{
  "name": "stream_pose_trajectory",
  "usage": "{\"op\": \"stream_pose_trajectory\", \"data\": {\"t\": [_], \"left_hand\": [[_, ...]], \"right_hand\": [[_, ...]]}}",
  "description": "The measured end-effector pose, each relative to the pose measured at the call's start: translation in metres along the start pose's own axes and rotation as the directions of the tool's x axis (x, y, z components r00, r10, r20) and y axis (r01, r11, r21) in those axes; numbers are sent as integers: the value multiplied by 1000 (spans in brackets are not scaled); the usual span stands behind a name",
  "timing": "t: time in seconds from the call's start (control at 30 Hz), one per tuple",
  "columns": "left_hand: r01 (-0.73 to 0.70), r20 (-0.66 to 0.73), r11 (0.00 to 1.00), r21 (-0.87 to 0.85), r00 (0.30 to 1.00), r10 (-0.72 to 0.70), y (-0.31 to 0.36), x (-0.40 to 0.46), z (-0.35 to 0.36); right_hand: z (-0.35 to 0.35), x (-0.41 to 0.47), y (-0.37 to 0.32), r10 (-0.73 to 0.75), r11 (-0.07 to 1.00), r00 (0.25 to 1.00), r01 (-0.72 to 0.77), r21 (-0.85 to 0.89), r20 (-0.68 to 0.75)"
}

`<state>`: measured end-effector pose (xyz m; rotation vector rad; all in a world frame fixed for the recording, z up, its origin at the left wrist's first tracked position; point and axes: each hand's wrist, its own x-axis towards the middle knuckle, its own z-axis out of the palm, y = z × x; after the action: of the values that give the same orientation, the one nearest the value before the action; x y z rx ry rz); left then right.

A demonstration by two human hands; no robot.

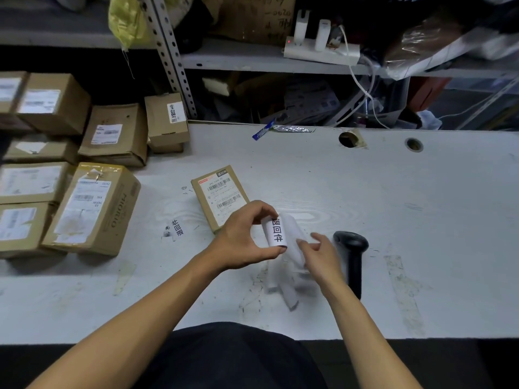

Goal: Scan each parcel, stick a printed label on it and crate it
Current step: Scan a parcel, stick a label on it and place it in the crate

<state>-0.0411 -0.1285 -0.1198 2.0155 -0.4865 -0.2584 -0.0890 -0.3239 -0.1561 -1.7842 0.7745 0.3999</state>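
The left hand pinches a printed label between thumb and fingertips; the right hand grips its blurred backing strip. A parcel lies just behind on the table, a scanner at right.

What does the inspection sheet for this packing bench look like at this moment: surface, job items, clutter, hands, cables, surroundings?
Surface: white table, scuffed, tape remnants, two cable holes at the far edge.
Job's things: small parcel already labelled, lying beyond the hands; printed label with its backing strip; black scanner lying at the right; stacked boxes on the left.
Clutter: blue wrapper, foil scrap, stray sticker.
Hands: left hand pinches the label; right hand grips the backing strip.
Cables: white cable drops from the power strip.
Surroundings: metal shelving, crowded.
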Motion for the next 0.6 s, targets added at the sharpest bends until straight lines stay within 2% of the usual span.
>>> {"op": "stream_pose_trajectory", "data": {"t": [0.07, 0.1, 0.13, 0.17, 0.23, 0.3, 0.5, 0.6], "left_hand": [[-68, 6, 996, 60, 998, 67, 4, 2, -4], [-92, 16, 992, 90, 996, 91, 6, 3, -6], [-111, 25, 987, 114, 994, 108, 8, 4, -8], [-129, 32, 983, 131, 992, 126, 10, 5, -8], [-169, 47, 972, 161, 985, 163, 12, 6, -8], [-192, 73, 964, 186, 981, 181, 14, 7, -9], [-194, 41, 940, 281, 981, 191, 6, 3, -16], [-238, -29, 921, 307, 965, 259, 1, -3, -13]], "right_hand": [[-2, -7, -6, -164, 986, 964, 153, -66, -209], [-4, -12, -12, -244, 970, 938, 240, -45, -246], [-6, -15, -19, -285, 955, 932, 296, 20, -222], [-7, -18, -28, -288, 945, 949, 304, 124, -131], [-8, -24, -43, -247, 939, 953, 191, 287, 174], [-8, -25, -49, -230, 928, 896, 85, 362, 380], [-1, -22, -46, -156, 848, 903, -86, 523, 401], [5, -23, -44, -106, 808, 922, -139, 573, 372]]}}
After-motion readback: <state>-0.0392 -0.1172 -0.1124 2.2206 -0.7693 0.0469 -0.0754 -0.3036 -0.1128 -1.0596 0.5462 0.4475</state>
